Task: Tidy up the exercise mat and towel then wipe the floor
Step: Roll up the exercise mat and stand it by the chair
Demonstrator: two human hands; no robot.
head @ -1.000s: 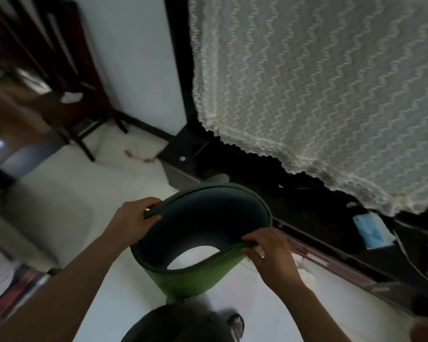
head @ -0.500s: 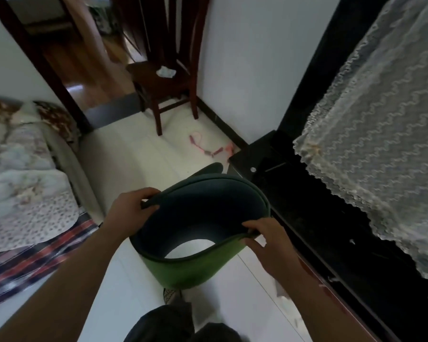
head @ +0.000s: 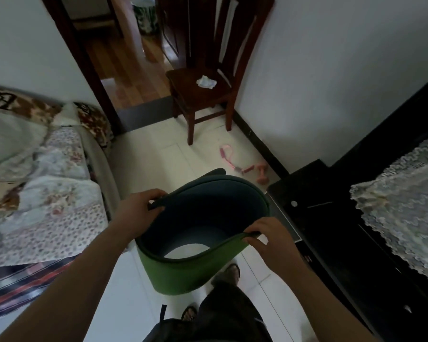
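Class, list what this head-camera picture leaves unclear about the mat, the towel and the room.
All head view:
Mat: lower end hidden by its own green curl.
White scrap on chair: too small to tell if it is the towel.
Pink items on floor: too small to name.
Cabinet: too dark for detail.

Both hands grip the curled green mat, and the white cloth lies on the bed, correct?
No. The head view shows the white cloth on the wooden chair seat, not the bed. The left hand and right hand do grip the green mat.
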